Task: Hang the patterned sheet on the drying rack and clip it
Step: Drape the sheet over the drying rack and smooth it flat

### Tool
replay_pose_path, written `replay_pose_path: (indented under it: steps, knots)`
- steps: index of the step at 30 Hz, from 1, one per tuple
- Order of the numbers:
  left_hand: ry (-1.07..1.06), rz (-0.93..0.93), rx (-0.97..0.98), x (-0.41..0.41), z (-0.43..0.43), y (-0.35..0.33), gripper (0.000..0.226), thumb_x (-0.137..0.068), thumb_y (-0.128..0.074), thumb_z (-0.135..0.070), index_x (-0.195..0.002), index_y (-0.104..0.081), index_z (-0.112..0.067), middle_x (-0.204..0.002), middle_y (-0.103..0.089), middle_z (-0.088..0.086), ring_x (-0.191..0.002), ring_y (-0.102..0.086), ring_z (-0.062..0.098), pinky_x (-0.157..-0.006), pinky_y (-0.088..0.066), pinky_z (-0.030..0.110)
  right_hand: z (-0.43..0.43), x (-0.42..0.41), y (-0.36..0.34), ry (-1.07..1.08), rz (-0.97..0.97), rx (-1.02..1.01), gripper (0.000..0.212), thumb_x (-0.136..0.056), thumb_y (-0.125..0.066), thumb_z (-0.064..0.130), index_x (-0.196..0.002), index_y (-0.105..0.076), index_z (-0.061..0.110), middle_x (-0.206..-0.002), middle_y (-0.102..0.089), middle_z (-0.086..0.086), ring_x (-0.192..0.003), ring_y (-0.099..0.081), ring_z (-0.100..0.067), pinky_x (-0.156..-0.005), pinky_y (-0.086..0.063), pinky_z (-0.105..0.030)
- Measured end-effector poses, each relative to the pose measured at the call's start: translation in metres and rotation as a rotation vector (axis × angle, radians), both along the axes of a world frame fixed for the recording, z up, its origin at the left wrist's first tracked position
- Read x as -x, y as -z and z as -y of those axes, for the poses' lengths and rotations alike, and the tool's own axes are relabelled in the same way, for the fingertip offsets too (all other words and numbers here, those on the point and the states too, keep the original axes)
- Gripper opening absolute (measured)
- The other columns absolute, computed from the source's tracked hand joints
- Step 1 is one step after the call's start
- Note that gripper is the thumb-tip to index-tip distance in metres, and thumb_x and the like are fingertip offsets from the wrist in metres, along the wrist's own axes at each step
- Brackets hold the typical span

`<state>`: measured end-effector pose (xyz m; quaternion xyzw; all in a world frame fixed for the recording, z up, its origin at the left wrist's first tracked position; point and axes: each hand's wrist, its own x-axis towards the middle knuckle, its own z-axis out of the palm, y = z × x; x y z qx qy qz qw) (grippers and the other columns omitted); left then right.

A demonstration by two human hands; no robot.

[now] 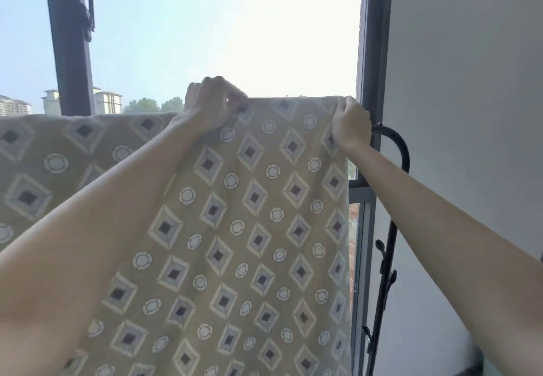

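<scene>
The patterned sheet [258, 228], tan with grey diamonds and white circles, hangs in front of the window and fills the lower middle of the view. My left hand [213, 105] grips its top edge near the middle. My right hand [351, 121] grips the top right corner, just left of the black drying rack [399, 146], whose curved end bar and upright post show at the right. The rack's top bar is hidden behind the sheet. To the left, the sheet's top edge lies lower and runs off the frame. No clip is visible in either hand.
A dark window frame post [69, 40] stands at the upper left, and another frame post [374, 52] at the right beside a grey wall [470, 82]. Small black fittings [382, 253] sit on the rack's upright. Buildings and trees show beyond the window.
</scene>
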<state>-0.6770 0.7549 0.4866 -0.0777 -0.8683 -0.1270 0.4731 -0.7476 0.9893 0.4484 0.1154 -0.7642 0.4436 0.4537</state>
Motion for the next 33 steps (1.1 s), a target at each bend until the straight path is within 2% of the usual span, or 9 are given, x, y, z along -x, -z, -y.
replay_pose_path:
  steps: [4, 8, 11, 14, 18, 23, 27, 30, 33]
  knots:
    - [0.081, 0.201, -0.022, 0.02, -0.005, 0.003, 0.013, -0.085, -0.067, -0.024, -0.094, -0.074, -0.017, -0.091, -0.07, -0.004, -0.073, -0.063, 0.011, -0.064, -0.052, 0.026, 0.001, 0.014, 0.01, 0.173, 0.032, -0.185, 0.023, -0.101, -0.026, 0.011, -0.085, -0.043, 0.009, -0.066, -0.048, -0.001, -0.07, -0.046, -0.023, -0.103, -0.035, -0.045]
    - [0.092, 0.136, -0.149, 0.024, 0.002, 0.003, 0.019, -0.078, -0.073, -0.019, -0.097, -0.072, -0.013, -0.092, -0.067, -0.003, -0.08, -0.059, 0.013, -0.067, -0.044, 0.017, 0.012, 0.024, 0.016, 0.143, 0.007, -0.114, 0.02, -0.099, -0.033, 0.012, -0.111, -0.045, 0.001, -0.099, -0.057, -0.015, -0.096, -0.055, -0.03, -0.077, -0.05, -0.042]
    - [0.058, 0.1, -0.126, 0.022, 0.009, 0.01, 0.013, -0.082, -0.069, -0.022, -0.091, -0.072, -0.013, -0.089, -0.067, 0.0, -0.075, -0.059, 0.012, -0.065, -0.043, 0.017, 0.019, 0.027, 0.019, 0.155, -0.077, -0.127, 0.025, -0.095, -0.04, 0.007, -0.12, -0.041, 0.004, -0.113, -0.05, -0.015, -0.1, -0.048, -0.027, -0.077, -0.051, -0.039]
    - [0.029, 0.114, -0.112, 0.019, 0.017, 0.018, 0.025, -0.089, -0.059, -0.031, -0.091, -0.071, -0.009, -0.087, -0.069, 0.004, -0.069, -0.061, 0.015, -0.07, -0.048, 0.025, 0.024, 0.025, 0.021, 0.158, -0.096, -0.256, 0.018, -0.095, -0.04, 0.006, -0.11, -0.049, 0.008, -0.118, -0.048, -0.013, -0.107, -0.04, -0.025, -0.085, -0.047, -0.037]
    - [-0.036, 0.086, -0.046, 0.01, 0.02, 0.03, 0.035, -0.096, -0.045, -0.035, -0.098, -0.067, -0.008, -0.077, -0.065, 0.002, -0.052, -0.053, 0.007, -0.053, -0.037, 0.017, 0.038, 0.01, 0.029, 0.048, -0.169, -0.449, 0.027, -0.101, -0.033, 0.021, -0.105, -0.057, 0.009, -0.106, -0.062, -0.006, -0.106, -0.046, -0.021, -0.102, -0.031, -0.033]
    - [-0.072, 0.025, -0.019, -0.011, 0.034, 0.041, 0.042, -0.099, -0.038, -0.036, -0.092, -0.066, -0.005, -0.072, -0.067, 0.01, -0.057, -0.059, 0.017, -0.088, -0.047, 0.044, 0.064, -0.013, 0.036, -0.216, -0.158, -0.596, 0.037, -0.103, -0.029, 0.033, -0.122, -0.052, 0.013, -0.123, -0.056, -0.004, -0.12, -0.045, -0.02, -0.11, -0.032, -0.046]
    - [-0.13, 0.076, -0.043, -0.036, 0.059, 0.05, 0.043, -0.099, -0.035, -0.037, -0.089, -0.064, -0.007, -0.06, -0.06, 0.005, -0.05, -0.047, 0.011, -0.095, -0.04, 0.052, 0.082, -0.027, 0.031, -0.163, -0.161, -0.648, 0.037, -0.101, -0.036, 0.03, -0.131, -0.049, 0.013, -0.133, -0.053, -0.004, -0.128, -0.042, -0.023, -0.117, -0.015, -0.045]
    - [-0.171, 0.109, -0.057, -0.061, 0.093, 0.056, 0.046, -0.099, -0.032, -0.042, -0.096, -0.064, -0.01, -0.078, -0.065, 0.0, -0.07, -0.057, 0.016, -0.089, -0.041, 0.037, 0.107, -0.043, 0.027, -0.212, -0.163, -0.649, 0.038, -0.101, -0.036, 0.032, -0.13, -0.052, 0.014, -0.132, -0.055, -0.004, -0.125, -0.045, -0.023, -0.116, -0.02, -0.044]
    - [-0.24, 0.101, -0.012, -0.088, 0.131, 0.058, 0.043, -0.099, -0.032, -0.043, -0.111, -0.065, -0.017, -0.111, -0.068, 0.002, -0.102, -0.061, 0.023, -0.099, -0.039, 0.04, 0.14, -0.059, 0.025, -0.264, -0.188, -0.675, 0.037, -0.101, -0.039, 0.031, -0.132, -0.052, 0.016, -0.131, -0.057, -0.002, -0.123, -0.048, -0.023, -0.116, -0.021, -0.043]
